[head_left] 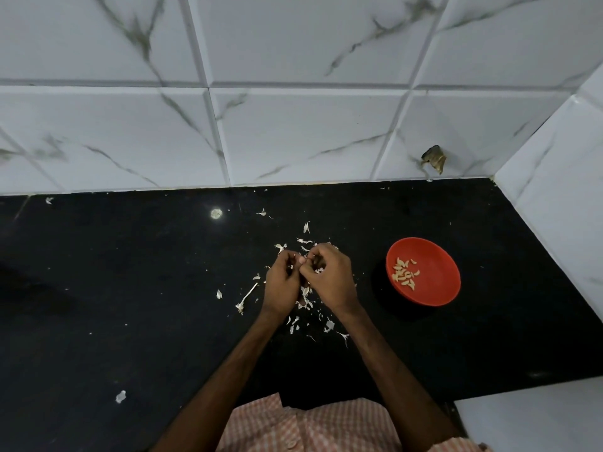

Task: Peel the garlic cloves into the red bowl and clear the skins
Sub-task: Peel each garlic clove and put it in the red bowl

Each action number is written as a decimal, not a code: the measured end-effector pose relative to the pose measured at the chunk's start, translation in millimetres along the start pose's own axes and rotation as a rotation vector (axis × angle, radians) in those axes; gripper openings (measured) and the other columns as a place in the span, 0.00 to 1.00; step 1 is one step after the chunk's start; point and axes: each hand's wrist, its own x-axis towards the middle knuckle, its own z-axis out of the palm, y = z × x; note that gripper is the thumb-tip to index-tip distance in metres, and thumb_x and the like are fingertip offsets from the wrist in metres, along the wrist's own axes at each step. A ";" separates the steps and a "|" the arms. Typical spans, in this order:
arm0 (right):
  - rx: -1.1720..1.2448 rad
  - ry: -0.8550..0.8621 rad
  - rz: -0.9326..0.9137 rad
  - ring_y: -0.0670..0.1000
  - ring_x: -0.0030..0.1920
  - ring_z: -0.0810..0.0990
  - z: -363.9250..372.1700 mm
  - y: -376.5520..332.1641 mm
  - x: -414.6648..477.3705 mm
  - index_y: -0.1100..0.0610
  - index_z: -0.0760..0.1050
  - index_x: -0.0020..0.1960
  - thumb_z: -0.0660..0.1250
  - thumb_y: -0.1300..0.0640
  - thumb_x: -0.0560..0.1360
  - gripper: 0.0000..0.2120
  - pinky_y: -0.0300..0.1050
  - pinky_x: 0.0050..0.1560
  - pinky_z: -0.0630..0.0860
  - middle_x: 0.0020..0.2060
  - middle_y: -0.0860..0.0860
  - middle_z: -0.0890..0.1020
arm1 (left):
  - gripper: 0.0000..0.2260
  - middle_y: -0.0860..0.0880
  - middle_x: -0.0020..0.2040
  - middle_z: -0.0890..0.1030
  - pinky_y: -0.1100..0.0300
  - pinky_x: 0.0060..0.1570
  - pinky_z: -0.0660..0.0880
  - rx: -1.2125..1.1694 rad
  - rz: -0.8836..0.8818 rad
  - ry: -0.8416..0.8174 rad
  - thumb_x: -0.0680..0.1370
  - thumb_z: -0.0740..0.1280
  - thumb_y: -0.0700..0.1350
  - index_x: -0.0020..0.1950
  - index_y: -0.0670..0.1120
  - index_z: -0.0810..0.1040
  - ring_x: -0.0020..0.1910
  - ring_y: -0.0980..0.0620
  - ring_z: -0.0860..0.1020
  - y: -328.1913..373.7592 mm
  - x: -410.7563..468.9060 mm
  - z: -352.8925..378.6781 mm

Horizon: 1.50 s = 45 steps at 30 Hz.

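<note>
Two grips, left hand (pixel 282 282) and right hand (pixel 329 278), pinching garlic clove (pixel 301 261) | skins (pixel 329 325) scattered

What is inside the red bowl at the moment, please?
The red bowl holds a small cluster of peeled garlic cloves at its left in the view; the rest of its floor is bare. Only the floor beneath the cloves is hidden.

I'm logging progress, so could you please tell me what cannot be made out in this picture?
Head view:
What the left hand and right hand pinch: hidden by curled fingers.
Cloves in the red bowl: too small to count.
Skins beneath the hands: covered by them.
</note>
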 end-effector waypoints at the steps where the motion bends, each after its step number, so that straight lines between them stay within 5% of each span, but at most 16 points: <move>1: 0.014 -0.017 0.003 0.47 0.37 0.76 -0.8 -0.6 0.5 0.57 0.76 0.41 0.73 0.59 0.74 0.06 0.46 0.38 0.77 0.37 0.48 0.77 | 0.05 0.47 0.39 0.80 0.56 0.28 0.73 -0.023 -0.027 -0.002 0.83 0.63 0.42 0.48 0.46 0.75 0.32 0.51 0.76 -1.2 -0.2 1.4; 11: 0.242 -0.256 0.155 0.62 0.35 0.81 -21.6 2.4 4.2 0.58 0.75 0.45 0.70 0.60 0.78 0.05 0.55 0.29 0.81 0.39 0.56 0.80 | 0.06 0.45 0.37 0.74 0.64 0.20 0.63 -0.160 -0.121 -0.139 0.83 0.64 0.43 0.48 0.42 0.74 0.27 0.55 0.69 7.7 -0.1 -6.9; 16: 0.243 -0.293 0.160 0.43 0.28 0.74 -23.6 -1.9 5.3 0.61 0.74 0.44 0.70 0.61 0.78 0.07 0.37 0.25 0.72 0.34 0.53 0.78 | 0.06 0.47 0.38 0.75 0.66 0.21 0.61 -0.235 -0.214 -0.206 0.83 0.64 0.44 0.49 0.42 0.74 0.28 0.56 0.71 11.0 -2.0 -10.0; 19: 0.213 -0.284 0.161 0.41 0.27 0.71 -22.0 -5.7 5.7 0.63 0.73 0.43 0.70 0.62 0.78 0.08 0.31 0.27 0.68 0.33 0.50 0.75 | 0.06 0.47 0.39 0.77 0.66 0.21 0.62 -0.256 -0.217 -0.193 0.83 0.64 0.44 0.50 0.41 0.75 0.30 0.55 0.73 13.8 -3.7 -9.3; 26: 0.041 -0.204 0.073 0.44 0.36 0.70 -12.3 -7.8 5.9 0.56 0.71 0.42 0.68 0.58 0.75 0.06 0.42 0.36 0.72 0.39 0.49 0.73 | 0.04 0.44 0.43 0.81 0.61 0.26 0.71 -0.298 -0.192 -0.062 0.83 0.62 0.37 0.51 0.40 0.76 0.34 0.53 0.77 15.1 -4.4 1.1; 32: 0.082 -0.210 0.077 0.41 0.35 0.71 -12.7 -2.8 6.1 0.58 0.73 0.44 0.69 0.59 0.77 0.06 0.35 0.36 0.70 0.39 0.47 0.74 | 0.09 0.41 0.47 0.83 0.60 0.28 0.76 -0.316 -0.121 -0.048 0.84 0.62 0.38 0.58 0.36 0.78 0.38 0.51 0.80 16.4 -5.6 1.0; 45: 0.036 -0.133 0.045 0.45 0.38 0.73 -10.4 -0.3 5.0 0.56 0.71 0.46 0.69 0.57 0.78 0.07 0.44 0.39 0.76 0.42 0.47 0.74 | 0.06 0.38 0.49 0.84 0.57 0.28 0.80 -0.299 -0.107 0.006 0.82 0.66 0.38 0.55 0.36 0.80 0.41 0.47 0.84 20.8 -6.6 2.0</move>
